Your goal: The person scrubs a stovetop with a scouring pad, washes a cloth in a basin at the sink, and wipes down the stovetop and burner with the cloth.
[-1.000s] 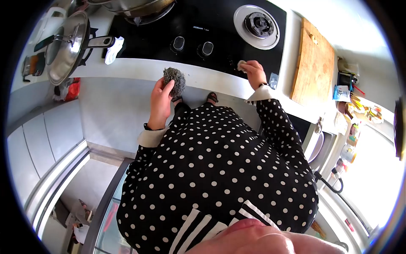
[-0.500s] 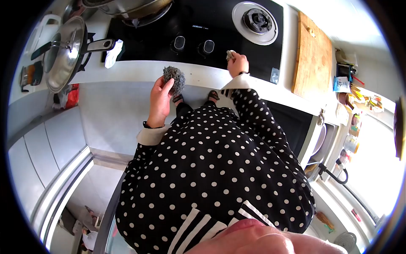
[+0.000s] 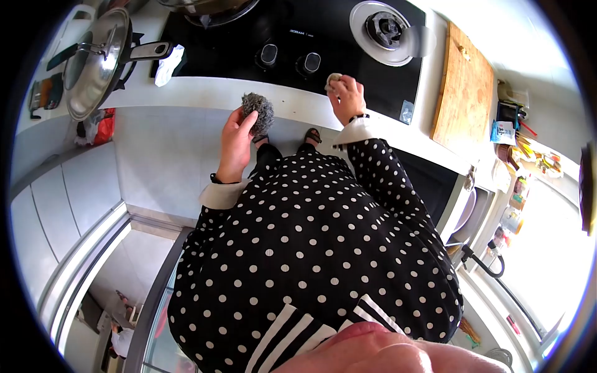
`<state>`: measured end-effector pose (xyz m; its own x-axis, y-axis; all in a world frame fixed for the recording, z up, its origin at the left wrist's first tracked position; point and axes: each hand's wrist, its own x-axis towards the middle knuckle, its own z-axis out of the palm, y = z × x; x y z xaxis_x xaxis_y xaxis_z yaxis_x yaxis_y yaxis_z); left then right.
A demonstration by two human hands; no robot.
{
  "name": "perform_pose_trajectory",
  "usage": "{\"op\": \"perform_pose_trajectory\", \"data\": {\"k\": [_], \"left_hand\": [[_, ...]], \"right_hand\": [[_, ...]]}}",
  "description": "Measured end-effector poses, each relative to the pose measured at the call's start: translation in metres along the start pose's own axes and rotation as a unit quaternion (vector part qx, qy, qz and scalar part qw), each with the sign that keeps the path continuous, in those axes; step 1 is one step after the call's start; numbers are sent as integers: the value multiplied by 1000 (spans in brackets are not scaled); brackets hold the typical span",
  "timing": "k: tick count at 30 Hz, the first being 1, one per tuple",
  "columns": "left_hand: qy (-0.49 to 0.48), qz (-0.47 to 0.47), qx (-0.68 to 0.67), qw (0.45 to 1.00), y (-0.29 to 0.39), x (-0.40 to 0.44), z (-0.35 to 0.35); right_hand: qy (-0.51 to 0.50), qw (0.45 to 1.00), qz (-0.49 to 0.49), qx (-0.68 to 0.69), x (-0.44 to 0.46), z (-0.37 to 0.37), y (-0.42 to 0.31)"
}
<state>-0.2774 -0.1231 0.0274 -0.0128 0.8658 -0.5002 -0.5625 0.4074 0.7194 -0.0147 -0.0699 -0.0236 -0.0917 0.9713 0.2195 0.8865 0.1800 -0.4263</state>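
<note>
My left hand [image 3: 235,146] grips a grey steel wool scrubber [image 3: 257,112] between thumb and fingers, held in front of the counter edge. Over the front of the black glass hob [image 3: 236,59], my right hand [image 3: 348,102] is closed on a small pale wad [image 3: 334,79]; whether it is cloth or sponge I cannot tell. The wad is close to the hob's front edge, right of the two control knobs [image 3: 312,61]. Whether it touches the glass is unclear.
A burner [image 3: 384,31] with a silver ring sits at the hob's right. Left of the hob are a lidded pan [image 3: 99,68] and a crumpled white tissue [image 3: 168,65]. A pan [image 3: 205,6] stands on the left burner. A wooden cutting board [image 3: 463,93] lies on the right.
My right hand has moved slightly left and toward the hob's front edge with the pale wad. My left hand keeps the scrubber in nearly the same place. The view has shifted a little.
</note>
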Motion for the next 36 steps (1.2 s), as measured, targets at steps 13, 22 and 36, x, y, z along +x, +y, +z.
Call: {"op": "perform_pose_trajectory", "data": {"k": [13, 22, 36], "left_hand": [[41, 65, -7, 997, 15, -13, -17], [123, 83, -11, 989, 44, -32, -62], [32, 27, 48, 998, 43, -4, -55]], "right_hand": [[94, 992, 82, 17, -74, -58, 92], [63, 992, 47, 98, -35, 26, -35], [-110, 970, -205, 75, -26, 30, -36]]}}
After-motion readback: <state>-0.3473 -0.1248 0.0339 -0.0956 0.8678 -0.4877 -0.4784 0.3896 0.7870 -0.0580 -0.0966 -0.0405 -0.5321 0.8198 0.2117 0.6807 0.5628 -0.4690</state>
